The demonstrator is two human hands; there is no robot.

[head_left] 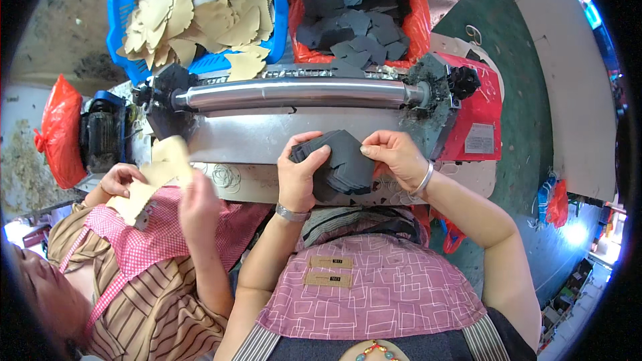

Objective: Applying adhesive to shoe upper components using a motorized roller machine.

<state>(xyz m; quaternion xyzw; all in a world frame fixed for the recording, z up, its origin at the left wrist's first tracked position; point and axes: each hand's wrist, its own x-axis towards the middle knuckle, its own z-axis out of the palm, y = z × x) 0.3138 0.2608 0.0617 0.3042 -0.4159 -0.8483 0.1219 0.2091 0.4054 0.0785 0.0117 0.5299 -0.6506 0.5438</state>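
A pale printed label (479,140), its lines too small for me to read, is showing on the machine's red end (487,97), and two tan tags (328,280) with dark printed blocks are sitting on my pink apron (388,287). My left hand (299,172) is clasping the stack of dark pieces (344,166), thumb over its left side; my right hand (399,157) is pinching its right edge. The stack is lying between my hands, on my side of the steel roller (301,94). A blunt corner is pointing away from me, toward the roller; I'm seeing no clear long axis.
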